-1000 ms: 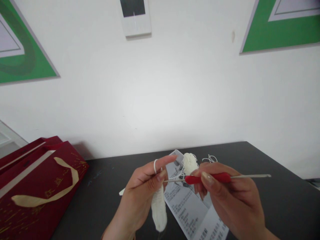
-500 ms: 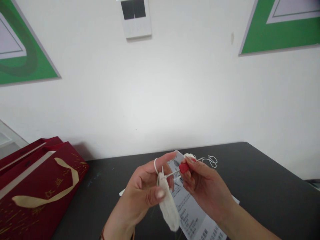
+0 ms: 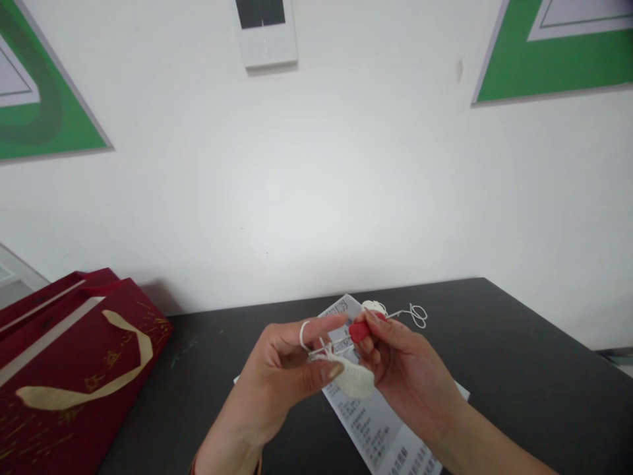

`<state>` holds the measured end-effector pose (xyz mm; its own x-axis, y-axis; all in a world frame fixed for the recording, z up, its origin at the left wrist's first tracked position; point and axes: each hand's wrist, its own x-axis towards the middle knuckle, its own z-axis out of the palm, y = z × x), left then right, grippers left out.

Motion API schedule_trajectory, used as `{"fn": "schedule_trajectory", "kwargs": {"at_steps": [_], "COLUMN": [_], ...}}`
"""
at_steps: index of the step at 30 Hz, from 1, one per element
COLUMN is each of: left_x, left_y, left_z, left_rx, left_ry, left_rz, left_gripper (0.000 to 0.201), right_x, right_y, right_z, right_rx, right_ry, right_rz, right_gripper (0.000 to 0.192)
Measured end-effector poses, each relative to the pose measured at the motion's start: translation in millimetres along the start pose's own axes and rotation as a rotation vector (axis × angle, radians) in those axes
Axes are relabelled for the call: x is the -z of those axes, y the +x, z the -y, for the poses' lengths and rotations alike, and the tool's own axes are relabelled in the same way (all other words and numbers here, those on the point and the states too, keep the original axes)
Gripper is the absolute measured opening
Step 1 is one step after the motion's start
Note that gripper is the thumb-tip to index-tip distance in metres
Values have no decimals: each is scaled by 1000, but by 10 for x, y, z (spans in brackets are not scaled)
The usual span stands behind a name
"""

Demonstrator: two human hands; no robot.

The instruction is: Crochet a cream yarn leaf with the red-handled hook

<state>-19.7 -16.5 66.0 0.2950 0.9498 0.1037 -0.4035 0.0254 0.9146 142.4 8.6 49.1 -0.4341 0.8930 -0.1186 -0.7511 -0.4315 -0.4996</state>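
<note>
Between thumb and fingers, my left hand [image 3: 284, 369] pinches a small white crochet piece [image 3: 357, 380], which points off to the right. White yarn [image 3: 303, 334] loops round the left index finger. My right hand [image 3: 403, 359] grips a crochet hook by its red handle [image 3: 360, 331]. The hook's thin metal shaft [image 3: 339, 342] reaches left into the yarn at the top edge of the piece. The fingertips of both hands nearly meet. A white yarn ball [image 3: 374, 307] shows partly behind the right hand, with a loose loop of yarn [image 3: 418, 315] beside it.
A printed sheet [image 3: 368, 422] lies under the hands on the black table [image 3: 514, 369]. Red gift bags [image 3: 74, 369] with a cream ribbon stand at the left. Behind the table rises a white wall with green-framed pictures [image 3: 568, 66] and a white switch panel [image 3: 267, 33].
The crochet piece has swung up from hanging down to lying nearly sideways, its free end now toward the right hand. The hook has shifted slightly left, its tip now among the yarn.
</note>
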Motion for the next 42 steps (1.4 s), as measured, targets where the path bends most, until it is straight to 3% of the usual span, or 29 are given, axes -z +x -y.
{"fn": "schedule_trajectory", "kwargs": {"at_steps": [13,19,28,33,35,39,42], "left_x": [3,1,-72,-82,-74,-57,-41], "left_y": [-18,9,4,-26,-27,-23,-30], "left_z": [-84,-72,-17,-14,-28,-34,-20], "left_rx": [-57,-43,-64,-86,-108,-141,-160], "left_ry": [70,42,124,209,254,349,409], "left_rz": [-6,3,-209,-198,-200,-222,-244], "left_gripper": [63,50,49,56,49,18,21], "right_x": [29,36,34,28,29,26,18], "right_y": [65,67,90,86,83,74,63], "right_z": [-3,-13,-32,-31,-31,-25,-14], "right_rx": [14,-65,-20,-1,-3,25,90], "right_ry": [-172,-81,-11,-3,-19,-52,-99], "right_rz": [70,59,58,10,0,-3,-5], "right_gripper": [18,15,15,14,15,14,14]}}
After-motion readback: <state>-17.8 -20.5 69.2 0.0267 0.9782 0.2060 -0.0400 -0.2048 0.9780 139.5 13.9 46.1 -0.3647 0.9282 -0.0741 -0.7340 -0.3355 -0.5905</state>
